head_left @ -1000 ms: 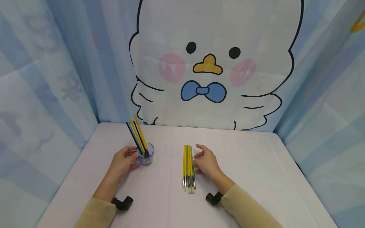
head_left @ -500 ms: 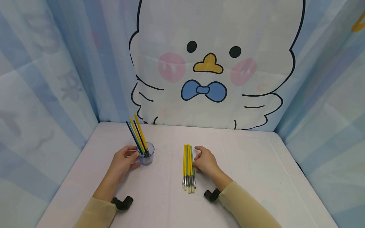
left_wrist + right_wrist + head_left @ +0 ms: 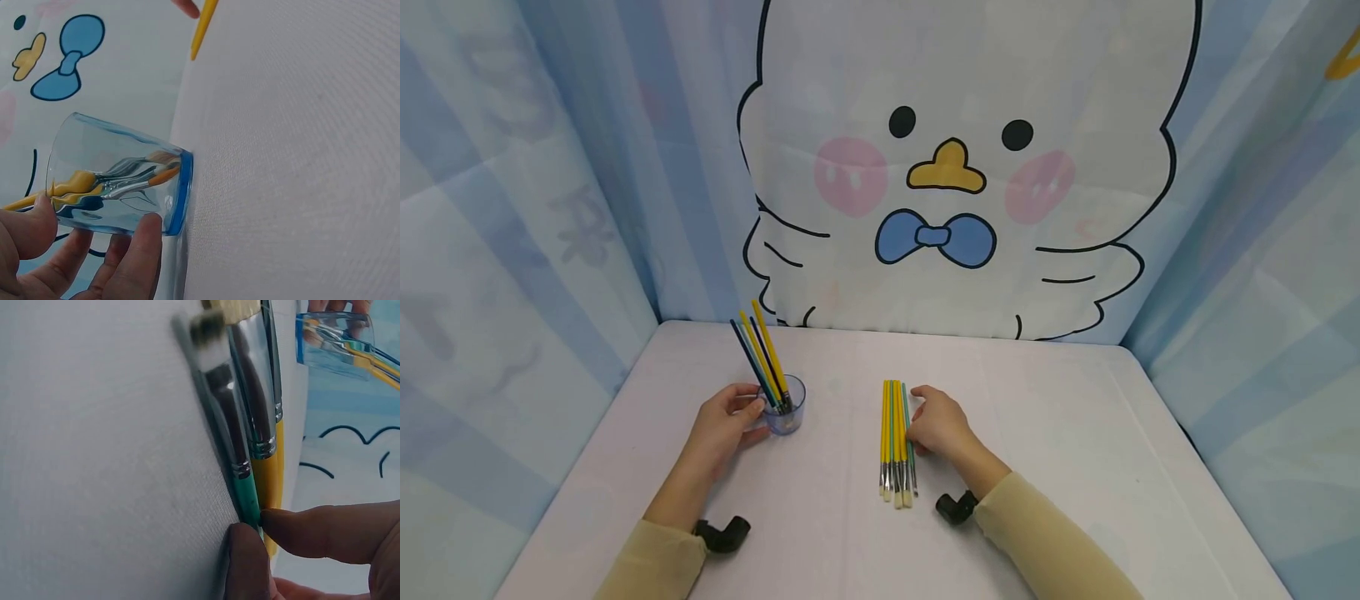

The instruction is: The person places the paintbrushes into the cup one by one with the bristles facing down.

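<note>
Pale table (image 3: 1060, 433) — left hand (image 3: 722, 425) round clear cup (image 3: 786, 425), right hand (image 3: 945, 423) in pinch on green brush (image 3: 247, 497)

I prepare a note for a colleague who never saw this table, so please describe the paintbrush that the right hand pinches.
On the pale table, right of the clear cup, lies a row of paintbrushes. At the row's right end is the green-handled brush. Unlike its neighbours, it is pinched by the right hand and its bristle end slants slightly outward.

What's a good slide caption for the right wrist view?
The right hand pinches a green-handled paintbrush beside yellow-handled paintbrushes, with a transparent cup of brushes beyond.
</note>
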Demonstrator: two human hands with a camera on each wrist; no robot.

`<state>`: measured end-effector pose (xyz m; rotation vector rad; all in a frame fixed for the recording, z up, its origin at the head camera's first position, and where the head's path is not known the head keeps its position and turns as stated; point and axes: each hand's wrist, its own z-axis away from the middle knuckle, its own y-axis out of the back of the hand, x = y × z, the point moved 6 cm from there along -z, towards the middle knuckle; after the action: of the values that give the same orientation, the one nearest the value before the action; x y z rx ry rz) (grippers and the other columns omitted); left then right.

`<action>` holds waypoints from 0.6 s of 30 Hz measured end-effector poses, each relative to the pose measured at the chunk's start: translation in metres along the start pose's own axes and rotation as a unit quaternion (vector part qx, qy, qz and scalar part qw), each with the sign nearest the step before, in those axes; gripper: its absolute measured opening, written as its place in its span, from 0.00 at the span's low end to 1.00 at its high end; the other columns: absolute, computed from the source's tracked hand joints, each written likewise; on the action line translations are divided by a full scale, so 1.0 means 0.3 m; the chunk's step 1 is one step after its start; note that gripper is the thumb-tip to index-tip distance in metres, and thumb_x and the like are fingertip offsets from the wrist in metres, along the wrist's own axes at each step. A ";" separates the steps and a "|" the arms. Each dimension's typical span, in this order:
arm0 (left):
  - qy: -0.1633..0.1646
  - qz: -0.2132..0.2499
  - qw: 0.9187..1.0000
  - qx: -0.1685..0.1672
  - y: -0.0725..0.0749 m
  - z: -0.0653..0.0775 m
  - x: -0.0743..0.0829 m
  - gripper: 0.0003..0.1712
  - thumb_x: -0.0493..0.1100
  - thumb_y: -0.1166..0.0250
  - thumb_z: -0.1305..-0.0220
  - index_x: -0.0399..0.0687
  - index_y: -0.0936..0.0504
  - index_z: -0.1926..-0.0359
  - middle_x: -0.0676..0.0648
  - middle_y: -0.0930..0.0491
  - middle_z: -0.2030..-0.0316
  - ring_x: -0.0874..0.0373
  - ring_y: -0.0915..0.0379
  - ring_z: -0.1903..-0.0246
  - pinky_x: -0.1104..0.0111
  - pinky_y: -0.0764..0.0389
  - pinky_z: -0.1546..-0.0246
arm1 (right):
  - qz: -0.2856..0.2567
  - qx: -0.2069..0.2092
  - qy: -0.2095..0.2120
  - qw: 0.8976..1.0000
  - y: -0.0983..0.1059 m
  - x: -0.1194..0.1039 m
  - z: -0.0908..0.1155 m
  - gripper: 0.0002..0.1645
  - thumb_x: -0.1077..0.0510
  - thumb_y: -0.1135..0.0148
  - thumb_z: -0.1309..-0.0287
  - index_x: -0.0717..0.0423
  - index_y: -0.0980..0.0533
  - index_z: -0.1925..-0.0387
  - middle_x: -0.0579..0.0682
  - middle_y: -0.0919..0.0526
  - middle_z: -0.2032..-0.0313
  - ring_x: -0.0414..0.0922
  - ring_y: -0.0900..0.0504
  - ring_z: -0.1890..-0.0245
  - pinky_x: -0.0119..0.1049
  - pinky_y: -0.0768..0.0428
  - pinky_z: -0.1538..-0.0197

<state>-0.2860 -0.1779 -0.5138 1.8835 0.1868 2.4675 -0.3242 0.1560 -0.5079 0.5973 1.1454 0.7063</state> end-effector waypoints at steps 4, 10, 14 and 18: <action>0.001 0.000 1.000 0.000 0.001 -0.001 0.000 0.24 0.42 0.39 0.18 0.39 0.28 0.28 0.32 0.28 0.32 0.47 0.20 0.42 0.61 0.08 0.45 | 0.018 -0.001 0.002 1.000 -0.002 -0.007 0.000 0.44 0.67 0.26 0.44 0.55 0.28 0.25 0.52 0.17 0.64 0.44 0.17 0.80 0.29 0.21 0.77; 0.003 0.000 1.000 0.001 0.002 -0.001 0.000 0.24 0.42 0.39 0.18 0.39 0.28 0.28 0.33 0.28 0.33 0.48 0.19 0.43 0.62 0.08 0.45 | 0.023 0.001 0.002 1.000 -0.003 -0.009 -0.005 0.42 0.68 0.28 0.46 0.56 0.26 0.28 0.54 0.17 0.62 0.44 0.17 0.80 0.28 0.20 0.79; 0.004 0.001 1.000 0.001 0.001 0.000 0.000 0.23 0.41 0.40 0.18 0.39 0.28 0.29 0.33 0.28 0.33 0.50 0.19 0.44 0.63 0.08 0.46 | 0.034 0.001 -0.001 0.999 -0.005 -0.012 -0.005 0.43 0.67 0.25 0.46 0.56 0.26 0.28 0.54 0.17 0.65 0.43 0.18 0.81 0.28 0.21 0.79; 0.004 0.001 1.000 0.000 0.001 0.000 -0.001 0.23 0.41 0.39 0.18 0.39 0.28 0.29 0.33 0.28 0.33 0.51 0.19 0.45 0.64 0.08 0.47 | 0.047 0.005 -0.004 0.999 -0.009 -0.016 -0.002 0.41 0.66 0.27 0.45 0.56 0.26 0.28 0.54 0.17 0.65 0.43 0.20 0.81 0.29 0.22 0.79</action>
<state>-0.2860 -0.1781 -0.5141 1.8753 0.1870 2.4764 -0.3256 0.1506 -0.5071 0.6653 1.1198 0.7777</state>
